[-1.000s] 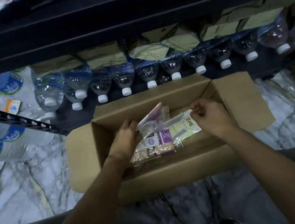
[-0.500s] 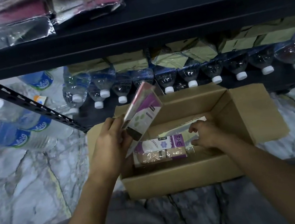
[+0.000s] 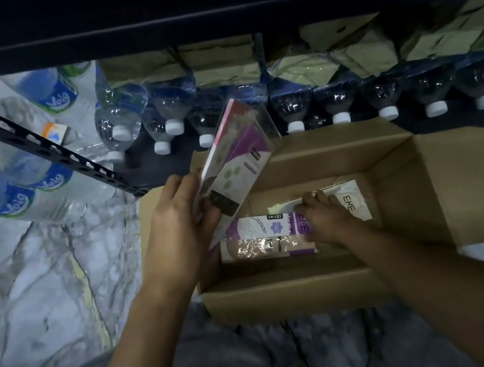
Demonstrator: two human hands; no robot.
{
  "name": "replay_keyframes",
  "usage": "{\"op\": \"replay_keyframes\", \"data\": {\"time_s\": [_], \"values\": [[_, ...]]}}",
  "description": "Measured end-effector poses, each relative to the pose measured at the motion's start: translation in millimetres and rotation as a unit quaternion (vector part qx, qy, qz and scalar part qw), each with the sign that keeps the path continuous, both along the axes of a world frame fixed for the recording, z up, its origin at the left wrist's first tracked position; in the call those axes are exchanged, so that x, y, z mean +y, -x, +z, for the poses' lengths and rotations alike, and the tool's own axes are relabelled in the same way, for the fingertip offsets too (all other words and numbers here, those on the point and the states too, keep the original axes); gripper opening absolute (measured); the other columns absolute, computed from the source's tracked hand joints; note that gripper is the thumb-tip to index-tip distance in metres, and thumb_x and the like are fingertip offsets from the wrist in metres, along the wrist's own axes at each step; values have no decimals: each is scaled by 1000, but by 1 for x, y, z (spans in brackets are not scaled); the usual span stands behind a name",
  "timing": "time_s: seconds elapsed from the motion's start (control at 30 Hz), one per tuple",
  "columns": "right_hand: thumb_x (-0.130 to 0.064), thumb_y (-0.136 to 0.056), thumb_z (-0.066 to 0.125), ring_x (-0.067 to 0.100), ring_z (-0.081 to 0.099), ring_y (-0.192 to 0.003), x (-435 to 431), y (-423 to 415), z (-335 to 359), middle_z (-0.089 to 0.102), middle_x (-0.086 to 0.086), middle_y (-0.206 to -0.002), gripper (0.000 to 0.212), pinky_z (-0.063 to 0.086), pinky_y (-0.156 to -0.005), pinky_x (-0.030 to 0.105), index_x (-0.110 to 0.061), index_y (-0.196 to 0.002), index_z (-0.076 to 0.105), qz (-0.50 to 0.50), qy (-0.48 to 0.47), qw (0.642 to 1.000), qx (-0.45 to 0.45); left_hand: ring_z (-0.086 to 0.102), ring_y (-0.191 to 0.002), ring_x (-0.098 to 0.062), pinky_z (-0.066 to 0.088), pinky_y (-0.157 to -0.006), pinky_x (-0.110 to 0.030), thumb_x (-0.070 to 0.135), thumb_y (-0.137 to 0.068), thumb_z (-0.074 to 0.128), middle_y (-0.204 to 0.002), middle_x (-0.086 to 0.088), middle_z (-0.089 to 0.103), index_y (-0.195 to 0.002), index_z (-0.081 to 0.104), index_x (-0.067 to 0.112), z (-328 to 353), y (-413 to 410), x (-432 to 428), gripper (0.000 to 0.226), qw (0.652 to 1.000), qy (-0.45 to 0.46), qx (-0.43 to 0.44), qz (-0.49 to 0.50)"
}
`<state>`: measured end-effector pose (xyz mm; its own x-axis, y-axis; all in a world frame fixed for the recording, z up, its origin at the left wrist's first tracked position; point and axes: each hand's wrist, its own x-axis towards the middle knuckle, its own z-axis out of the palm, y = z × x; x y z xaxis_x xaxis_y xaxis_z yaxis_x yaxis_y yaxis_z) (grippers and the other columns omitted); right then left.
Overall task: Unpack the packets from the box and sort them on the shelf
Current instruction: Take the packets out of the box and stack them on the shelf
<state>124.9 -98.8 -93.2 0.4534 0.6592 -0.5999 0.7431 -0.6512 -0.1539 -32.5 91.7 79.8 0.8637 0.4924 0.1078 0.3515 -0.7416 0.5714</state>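
Water bottles (image 3: 26,195) lie on the marble floor (image 3: 28,301) at the left. Their blue and green labels carry a looped script too blurred to read with certainty.

The left hand (image 3: 177,227) hangs above the box's left wall, clamped on two flat packets (image 3: 237,164) by their lower ends, thumb in front and fingers behind. The packets stand tilted, tops leaning toward the shelf (image 3: 206,24). One is pink-edged, the other purple with green dots and a dark panel; the print is too small to read. They look light and thin, stiffened by a card insert, with glossy film that is likely slippery. A pinch across the card near one end should hold better than a grip on loose film.

On the floor of the box (image 3: 460,183), toward the near-left corner, lies a purple packet (image 3: 269,236) with a clear window. It reads "ENE" sideways, beside smaller print I cannot make out.

The right hand (image 3: 325,220) reaches down in the box's middle, fingers curled onto the left end of a white packet (image 3: 353,199) lying at the far side. This one also shows "ENE". It probably flexes if lifted by one corner, so taking the short edge seems sound.

Capped bottles (image 3: 292,109) line the lower shelf behind the box.
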Motion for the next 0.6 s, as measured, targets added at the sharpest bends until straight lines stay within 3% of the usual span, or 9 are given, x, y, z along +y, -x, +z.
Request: {"op": "replay_keyframes", "data": {"time_s": [0.13,0.3,0.5,0.6], "values": [[-29,-74,73,29,26,-134,1,2,-8,32,10,-147,76,25,-107,43,-18,-138,34,4,12,999,-32,46,-80,-11,32,-65,-19,-1,-83,64,-95,-2,50,-112,60,6,-1,-1,3,30,1000,-2,6,4],[-22,-73,75,29,25,-133,-1,-15,8,38,7,-145,60,23,-107,41,-26,-129,53,-31,-19,999,-2,40,-79,-5,31,-65,-18,-1,-83,63,-96,-5,52,-111,60,4,1,-2,4,29,1000,-5,2,11],[-20,-82,62,26,32,-119,-19,-46,27,45,3,-132,29,32,-98,41,-30,-109,61,-62,6,993,-97,41,-78,-4,30,-65,-15,-5,-81,63,-95,-5,52,-110,60,3,3,-6,2,29,1000,0,-8,4],[-16,-82,57,28,31,-120,-27,-46,23,45,5,-133,32,31,-99,42,-25,-113,59,-70,49,990,-108,42,-79,-2,31,-66,-12,-7,-80,64,-96,-2,52,-113,61,5,3,-5,-1,34,1000,1,-10,-10]]}}
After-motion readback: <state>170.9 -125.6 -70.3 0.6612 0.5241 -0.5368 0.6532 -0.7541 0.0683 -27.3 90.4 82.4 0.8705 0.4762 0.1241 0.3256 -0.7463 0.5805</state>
